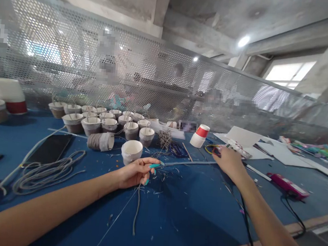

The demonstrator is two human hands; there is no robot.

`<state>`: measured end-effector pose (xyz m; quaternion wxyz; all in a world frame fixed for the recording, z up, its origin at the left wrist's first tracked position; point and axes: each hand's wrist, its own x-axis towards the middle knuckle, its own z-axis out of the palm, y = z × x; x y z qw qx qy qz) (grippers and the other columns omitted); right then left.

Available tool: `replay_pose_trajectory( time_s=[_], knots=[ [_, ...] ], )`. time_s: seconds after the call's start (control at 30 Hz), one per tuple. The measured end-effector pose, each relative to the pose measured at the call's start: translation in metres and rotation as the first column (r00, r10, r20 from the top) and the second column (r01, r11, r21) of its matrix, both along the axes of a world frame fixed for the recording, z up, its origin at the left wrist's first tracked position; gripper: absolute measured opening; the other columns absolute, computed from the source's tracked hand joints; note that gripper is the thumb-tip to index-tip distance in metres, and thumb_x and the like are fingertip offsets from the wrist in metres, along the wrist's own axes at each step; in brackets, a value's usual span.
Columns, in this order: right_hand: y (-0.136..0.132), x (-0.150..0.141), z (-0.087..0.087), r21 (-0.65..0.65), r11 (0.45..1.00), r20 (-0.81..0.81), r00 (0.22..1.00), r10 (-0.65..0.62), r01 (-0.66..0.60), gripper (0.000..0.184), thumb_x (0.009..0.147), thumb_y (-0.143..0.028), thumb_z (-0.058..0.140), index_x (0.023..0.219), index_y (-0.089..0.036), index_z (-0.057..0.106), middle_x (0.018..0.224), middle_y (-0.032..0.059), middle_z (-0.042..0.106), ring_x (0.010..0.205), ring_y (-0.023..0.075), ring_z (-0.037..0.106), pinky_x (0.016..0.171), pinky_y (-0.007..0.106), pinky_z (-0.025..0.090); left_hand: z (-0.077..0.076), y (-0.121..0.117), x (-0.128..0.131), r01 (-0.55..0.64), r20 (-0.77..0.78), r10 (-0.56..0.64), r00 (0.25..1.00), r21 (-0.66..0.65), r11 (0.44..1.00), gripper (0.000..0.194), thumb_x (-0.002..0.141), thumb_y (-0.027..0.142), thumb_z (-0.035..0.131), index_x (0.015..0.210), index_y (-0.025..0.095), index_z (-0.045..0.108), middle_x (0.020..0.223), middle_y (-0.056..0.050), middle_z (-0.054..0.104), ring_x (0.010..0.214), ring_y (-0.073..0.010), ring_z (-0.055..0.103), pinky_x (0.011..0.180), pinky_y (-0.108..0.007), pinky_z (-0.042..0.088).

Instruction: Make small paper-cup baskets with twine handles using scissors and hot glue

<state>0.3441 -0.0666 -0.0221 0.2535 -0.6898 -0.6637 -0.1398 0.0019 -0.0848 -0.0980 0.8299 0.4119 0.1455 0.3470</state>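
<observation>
My left hand [139,171] is closed in a pinch on a grey cord [190,163], just in front of a small white cup [132,151]. The cord runs in a nearly straight line from its fingertips to my right hand. A loose grey end [137,212] and a thin thread [116,218] hang below the left fingers. My right hand [229,161] is curled at the far right beside yellow-and-red loops [211,149] that look like scissor handles. Its fingertips are mostly hidden, so what lies in them does not show.
Several cord-wrapped cups [91,125] stand at the back left, with one on its side [100,141]. A coil of grey cord [49,172] lies by a black phone [50,149]. White sheets [242,136] and a magenta glue gun [289,186] are at right. Perforated metal screen [156,77] behind.
</observation>
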Motion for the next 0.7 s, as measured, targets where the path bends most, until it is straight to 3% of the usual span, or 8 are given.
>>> replay_pose_trajectory(
  time_s=[0.03,0.07,0.13,0.23,0.37,0.43,0.57,0.7],
  knots=[
    [0.0,-0.015,0.003,-0.021,0.997,-0.018,0.997,0.079,-0.079,0.022,0.072,-0.028,0.063,0.088,-0.014,0.066,0.09,0.0151,0.067,0.092,0.0297,0.061,0.082,0.045,0.043,0.0,0.0,0.0,0.009,0.003,-0.009,1.0,0.004,1.0,0.034,0.066,0.02,0.075,0.099,0.015,0.065,0.072,-0.001,0.066,0.043,-0.0061,0.057,0.039,-0.013,0.045],
    [0.0,-0.031,0.005,-0.051,0.958,-0.132,0.953,0.273,-0.282,0.033,0.075,-0.031,0.061,0.103,-0.015,0.063,0.107,0.0142,0.064,0.101,0.0275,0.058,0.087,0.043,0.043,0.0,-0.001,0.0,0.017,0.006,-0.017,1.0,0.009,1.0,0.034,0.067,0.02,0.074,0.099,0.015,0.065,0.072,-0.001,0.066,0.043,-0.006,0.057,0.039,-0.014,0.045],
    [0.002,-0.064,0.007,-0.072,0.777,-0.435,0.721,0.539,-0.625,0.047,0.078,-0.037,0.058,0.122,-0.023,0.053,0.129,0.0085,0.052,0.114,0.0232,0.051,0.092,0.039,0.043,-0.001,-0.001,0.0,0.024,0.006,-0.024,1.0,0.015,1.0,0.034,0.068,0.019,0.074,0.1,0.015,0.064,0.07,-0.001,0.065,0.043,-0.0059,0.057,0.04,-0.014,0.045],
    [0.006,-0.102,0.005,-0.022,0.619,-0.64,0.486,0.595,-0.785,0.049,0.077,-0.038,0.06,0.124,-0.025,0.053,0.133,0.0062,0.048,0.111,0.0209,0.053,0.092,0.037,0.044,-0.001,-0.002,0.0,0.012,-0.002,-0.012,1.0,0.015,1.0,0.034,0.066,0.02,0.075,0.098,0.015,0.064,0.068,0.0,0.064,0.041,-0.0054,0.055,0.039,-0.014,0.044],
    [0.012,-0.118,0.001,-0.005,0.543,-0.709,0.386,0.59,-0.84,0.035,0.083,-0.039,0.052,0.11,-0.021,0.064,0.115,0.0066,0.063,0.101,0.0186,0.059,0.087,0.036,0.046,0.0,-0.002,0.001,0.015,-0.006,-0.015,1.0,0.004,1.0,0.037,0.064,0.021,0.077,0.098,0.015,0.064,0.069,0.001,0.064,0.041,-0.0048,0.054,0.037,-0.014,0.043],
    [0.018,-0.113,-0.002,0.001,0.573,-0.731,0.391,0.56,-0.82,0.032,0.081,-0.038,0.053,0.104,-0.02,0.067,0.111,0.0069,0.065,0.101,0.0182,0.06,0.086,0.034,0.047,0.001,-0.002,0.001,0.013,-0.006,-0.013,1.0,-0.002,1.0,0.04,0.063,0.021,0.078,0.099,0.015,0.064,0.069,0.001,0.063,0.041,-0.0045,0.054,0.038,-0.014,0.043],
    [0.037,-0.086,-0.008,-0.031,0.741,-0.754,0.503,0.423,-0.67,0.032,0.077,-0.035,0.057,0.099,-0.014,0.068,0.105,0.0125,0.067,0.088,0.0186,0.064,0.074,0.031,0.051,0.0,-0.001,-0.001,0.005,0.012,-0.005,1.0,-0.008,1.0,0.039,0.064,0.02,0.077,0.1,0.015,0.065,0.068,0.001,0.063,0.04,-0.0037,0.052,0.037,-0.013,0.041],
    [0.046,-0.048,-0.009,-0.039,0.883,-0.694,0.649,0.312,-0.467,0.023,0.075,-0.03,0.057,0.074,-0.011,0.07,0.076,0.0134,0.07,0.071,0.0216,0.066,0.06,0.031,0.049,-0.003,0.001,-0.002,0.023,0.014,-0.023,1.0,-0.006,1.0,0.037,0.065,0.019,0.076,0.1,0.015,0.064,0.069,0.0,0.063,0.041,-0.0048,0.054,0.038,-0.014,0.042]
  ],
)
